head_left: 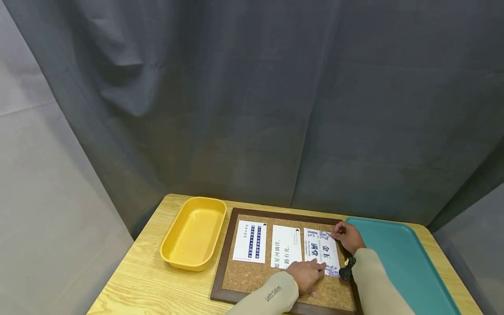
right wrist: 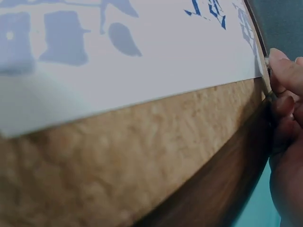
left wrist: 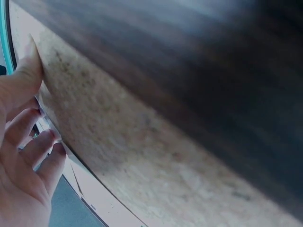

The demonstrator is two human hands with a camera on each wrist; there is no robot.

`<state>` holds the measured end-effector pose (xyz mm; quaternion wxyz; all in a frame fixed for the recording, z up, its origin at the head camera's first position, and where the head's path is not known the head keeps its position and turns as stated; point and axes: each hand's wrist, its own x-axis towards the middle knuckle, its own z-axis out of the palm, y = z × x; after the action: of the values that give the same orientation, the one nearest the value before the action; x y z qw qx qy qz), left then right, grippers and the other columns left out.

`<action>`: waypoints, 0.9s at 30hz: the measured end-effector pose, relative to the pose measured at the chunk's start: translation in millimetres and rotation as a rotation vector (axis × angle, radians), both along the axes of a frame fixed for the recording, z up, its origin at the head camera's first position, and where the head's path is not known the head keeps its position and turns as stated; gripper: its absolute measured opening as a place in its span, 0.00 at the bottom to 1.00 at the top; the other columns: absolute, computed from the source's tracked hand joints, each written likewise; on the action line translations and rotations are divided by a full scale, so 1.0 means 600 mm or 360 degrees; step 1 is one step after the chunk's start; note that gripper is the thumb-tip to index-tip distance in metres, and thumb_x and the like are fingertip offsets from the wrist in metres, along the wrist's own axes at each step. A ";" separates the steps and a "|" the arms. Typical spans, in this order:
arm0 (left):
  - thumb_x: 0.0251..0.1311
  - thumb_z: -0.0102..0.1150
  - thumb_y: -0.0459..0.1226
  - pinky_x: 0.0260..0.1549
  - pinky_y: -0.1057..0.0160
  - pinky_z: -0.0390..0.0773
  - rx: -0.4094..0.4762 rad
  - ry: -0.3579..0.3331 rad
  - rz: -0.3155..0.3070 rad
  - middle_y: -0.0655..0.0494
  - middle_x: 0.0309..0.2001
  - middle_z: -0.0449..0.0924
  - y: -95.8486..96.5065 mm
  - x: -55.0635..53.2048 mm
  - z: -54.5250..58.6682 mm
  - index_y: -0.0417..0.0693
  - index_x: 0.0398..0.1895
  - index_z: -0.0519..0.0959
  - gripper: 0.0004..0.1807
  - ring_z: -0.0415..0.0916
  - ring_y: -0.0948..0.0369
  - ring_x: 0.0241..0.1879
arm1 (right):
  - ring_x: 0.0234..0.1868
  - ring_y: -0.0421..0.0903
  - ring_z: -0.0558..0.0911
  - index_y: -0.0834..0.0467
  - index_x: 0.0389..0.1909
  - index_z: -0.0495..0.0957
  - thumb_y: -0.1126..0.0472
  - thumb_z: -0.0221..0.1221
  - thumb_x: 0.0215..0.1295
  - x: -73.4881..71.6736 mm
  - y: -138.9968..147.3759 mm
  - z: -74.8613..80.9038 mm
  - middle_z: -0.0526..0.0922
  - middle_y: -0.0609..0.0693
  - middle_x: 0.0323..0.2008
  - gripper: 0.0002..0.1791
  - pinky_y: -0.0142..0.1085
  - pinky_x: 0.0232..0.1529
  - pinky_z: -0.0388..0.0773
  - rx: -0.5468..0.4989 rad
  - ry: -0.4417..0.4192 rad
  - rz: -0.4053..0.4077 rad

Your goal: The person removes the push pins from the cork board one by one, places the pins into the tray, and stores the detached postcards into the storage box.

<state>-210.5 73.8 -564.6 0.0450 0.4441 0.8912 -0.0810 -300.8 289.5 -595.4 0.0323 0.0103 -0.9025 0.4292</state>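
Observation:
A cork board [head_left: 244,278] with a dark wooden frame lies on the table and bears a row of three printed cards. My left hand [head_left: 308,276] rests its fingertips on the lower left edge of the right card [head_left: 325,255], which has large purple characters. At that card's upper right corner, my right hand [head_left: 350,237] pinches a small clear pin [right wrist: 267,62] between thumb and finger; the fingers mostly cover it. Left of this card lie the middle card [head_left: 284,243] and the left card [head_left: 241,245]. In the left wrist view the left fingers [left wrist: 53,163] are fairly straight.
A yellow tray [head_left: 193,234] stands on the wooden table [head_left: 134,280] to the left of the board. A teal tray [head_left: 397,253] lies at the right, beside the board and partly behind the right forearm. A dark grey curtain [head_left: 244,109] hangs along the table's back edge.

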 end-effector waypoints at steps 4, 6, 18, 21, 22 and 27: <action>0.47 0.65 0.60 0.45 0.69 0.77 0.0005 0.0000 0.0031 0.75 0.70 0.59 0.004 0.001 0.000 0.68 0.61 0.73 0.35 0.62 0.68 0.66 | 0.28 0.44 0.70 0.66 0.32 0.71 0.71 0.60 0.63 0.013 0.005 0.002 0.74 0.53 0.29 0.06 0.32 0.28 0.68 -0.0182 0.0046 -0.0076; 0.46 0.65 0.60 0.45 0.69 0.77 0.0008 -0.0007 0.0042 0.75 0.70 0.59 0.005 0.000 -0.001 0.68 0.62 0.73 0.35 0.62 0.68 0.66 | 0.28 0.43 0.70 0.67 0.33 0.71 0.71 0.59 0.64 0.022 0.009 0.004 0.75 0.53 0.29 0.06 0.32 0.28 0.69 -0.0265 0.0058 -0.0129; 0.46 0.65 0.59 0.47 0.66 0.77 0.0041 -0.0044 0.0068 0.74 0.70 0.60 0.001 0.001 -0.004 0.67 0.60 0.75 0.34 0.62 0.67 0.66 | 0.32 0.39 0.78 0.67 0.37 0.71 0.65 0.60 0.66 0.090 0.039 0.013 0.79 0.49 0.30 0.09 0.32 0.35 0.78 -0.0504 -0.0047 -0.0302; 0.45 0.66 0.59 0.47 0.66 0.77 0.0054 -0.0046 0.0067 0.73 0.70 0.60 -0.001 0.002 -0.001 0.66 0.60 0.75 0.34 0.62 0.67 0.67 | 0.33 0.38 0.80 0.67 0.37 0.70 0.66 0.59 0.66 0.108 0.049 0.018 0.79 0.49 0.31 0.08 0.32 0.37 0.79 -0.0564 -0.0047 -0.0308; 0.45 0.66 0.58 0.47 0.66 0.77 0.0059 -0.0047 0.0067 0.73 0.70 0.60 -0.001 0.003 0.000 0.66 0.61 0.75 0.34 0.62 0.67 0.67 | 0.33 0.38 0.81 0.67 0.37 0.70 0.67 0.59 0.66 0.114 0.053 0.019 0.80 0.49 0.31 0.08 0.32 0.37 0.80 -0.0594 -0.0045 -0.0316; 0.46 0.66 0.58 0.47 0.66 0.77 0.0071 -0.0046 0.0056 0.73 0.70 0.60 -0.001 0.005 0.003 0.66 0.61 0.74 0.34 0.62 0.67 0.67 | 0.33 0.39 0.83 0.63 0.34 0.71 0.68 0.60 0.65 0.143 0.078 0.024 0.82 0.46 0.30 0.06 0.34 0.37 0.81 -0.0676 -0.0088 -0.0371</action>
<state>-207.4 73.0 -563.0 0.0492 0.4304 0.8997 -0.0539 -215.1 336.1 -580.9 0.0582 -0.1127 -0.7878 0.6028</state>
